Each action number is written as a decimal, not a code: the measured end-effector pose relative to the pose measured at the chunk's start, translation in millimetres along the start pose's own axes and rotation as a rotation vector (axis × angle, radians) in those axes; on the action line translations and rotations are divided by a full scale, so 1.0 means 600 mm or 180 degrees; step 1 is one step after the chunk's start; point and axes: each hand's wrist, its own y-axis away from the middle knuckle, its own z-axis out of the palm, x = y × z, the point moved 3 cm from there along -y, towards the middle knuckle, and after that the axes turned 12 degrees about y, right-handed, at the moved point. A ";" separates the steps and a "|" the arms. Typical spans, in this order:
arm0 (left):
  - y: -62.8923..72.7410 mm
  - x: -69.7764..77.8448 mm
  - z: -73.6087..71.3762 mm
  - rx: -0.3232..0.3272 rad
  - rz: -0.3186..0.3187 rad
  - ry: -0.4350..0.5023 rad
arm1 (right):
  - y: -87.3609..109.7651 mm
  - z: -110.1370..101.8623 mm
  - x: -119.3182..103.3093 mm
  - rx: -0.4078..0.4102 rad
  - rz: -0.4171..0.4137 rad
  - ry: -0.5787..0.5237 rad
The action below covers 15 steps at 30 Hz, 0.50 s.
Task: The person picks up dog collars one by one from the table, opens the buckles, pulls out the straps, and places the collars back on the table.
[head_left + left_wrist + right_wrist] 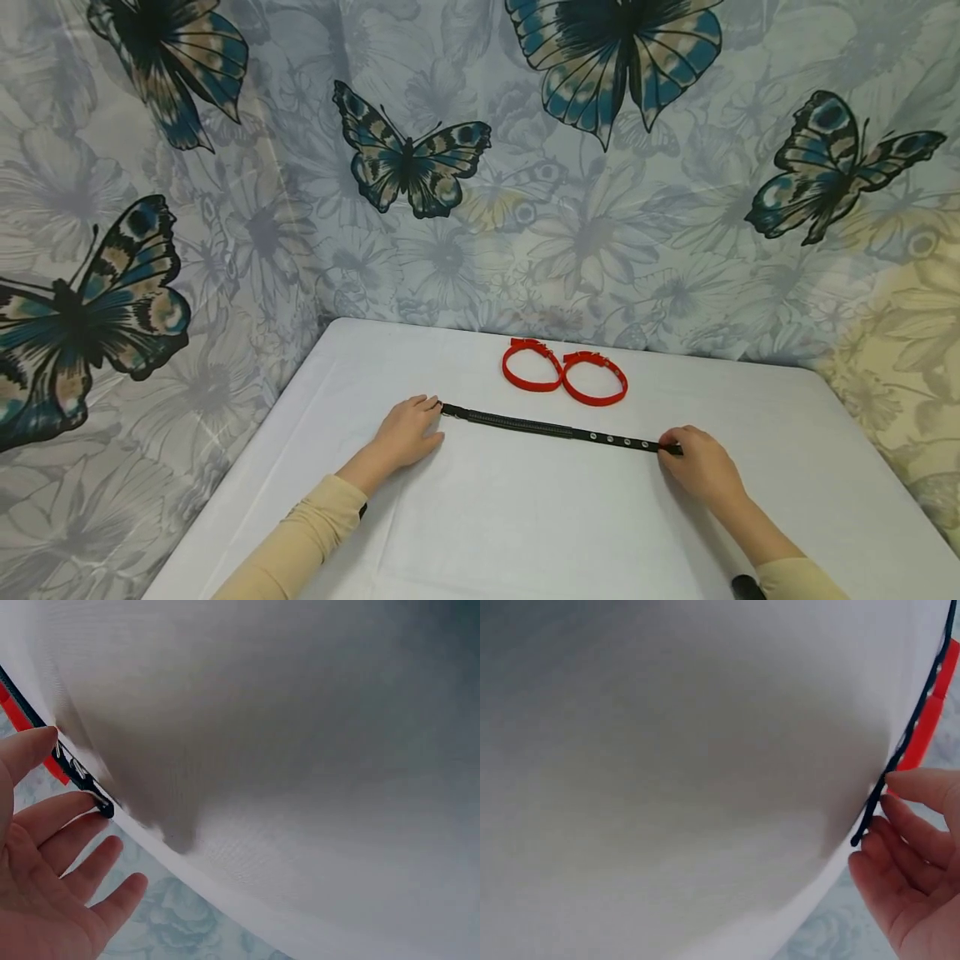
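Observation:
A black collar (pixel 517 423), a flat strap with a row of metal eyelets, lies stretched out straight across the white table. My left hand (pixel 408 431) touches its buckle end with the fingertips, the thumb held apart and the other fingers loosely spread, as the left wrist view of the hand (pixel 60 855) shows. At the eyelet end, my right hand (pixel 703 464) pinches the strap between thumb and fingers. The strap's tip (pixel 857 836) sticks out past the fingers in the right wrist view. Behind the strap lie a red collar (pixel 534 386) and a second red collar (pixel 596 401), both closed into loops.
The white table (pixel 525 525) runs back to a wall hanging (pixel 450 267) printed with butterflies and flowers. The two red collars lie side by side, touching, near the table's back edge.

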 end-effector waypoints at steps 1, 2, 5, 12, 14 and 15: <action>0.000 0.000 -0.001 0.0030 0.0034 0.0024 | 0.000 -0.001 -0.002 0.0019 -0.0019 0.0037; 0.001 0.000 -0.001 0.0058 0.0063 0.0049 | -0.001 -0.001 -0.004 0.0031 -0.0035 0.0075; 0.001 0.002 -0.004 0.0221 0.0165 0.0160 | -0.003 -0.005 -0.013 0.0105 -0.0072 0.0150; -0.001 0.014 -0.011 0.0491 0.0261 0.0431 | -0.009 -0.019 -0.041 0.0228 -0.0125 0.0057; -0.001 0.021 -0.014 0.0481 0.0200 0.0603 | -0.012 -0.022 -0.049 0.0280 -0.0149 -0.0004; -0.002 0.024 -0.015 0.0462 0.0154 0.0692 | -0.014 -0.022 -0.052 0.0301 -0.0155 -0.0048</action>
